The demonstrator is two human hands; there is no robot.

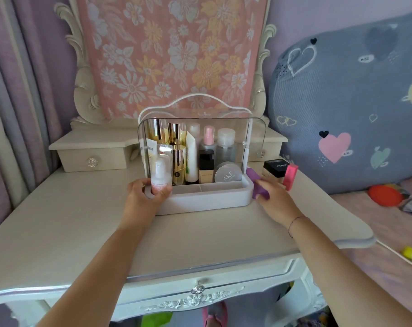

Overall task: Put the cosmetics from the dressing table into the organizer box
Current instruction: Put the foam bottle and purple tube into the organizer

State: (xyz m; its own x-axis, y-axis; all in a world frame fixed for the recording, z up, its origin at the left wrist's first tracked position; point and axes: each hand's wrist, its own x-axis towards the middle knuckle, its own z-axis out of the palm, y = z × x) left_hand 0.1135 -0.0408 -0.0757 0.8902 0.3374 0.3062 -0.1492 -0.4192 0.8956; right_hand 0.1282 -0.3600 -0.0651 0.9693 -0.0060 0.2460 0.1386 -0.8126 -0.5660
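The white organizer box (224,199) stands mid-table with its clear lid raised and several bottles, tubes and a round compact (228,175) inside. My left hand (146,197) grips a small clear pump bottle (161,174) upright at the box's left front corner. My right hand (274,197) rests on a purple item (259,185) lying just right of the box, fingers curled over it. A black-capped jar (275,168) and a pink stick (290,177) stand on the table behind that hand.
The dressing table (82,220) has a small drawer unit (94,159) at the back left and a covered mirror (172,55) behind the box. A bed with a grey heart-print pillow (353,102) lies to the right.
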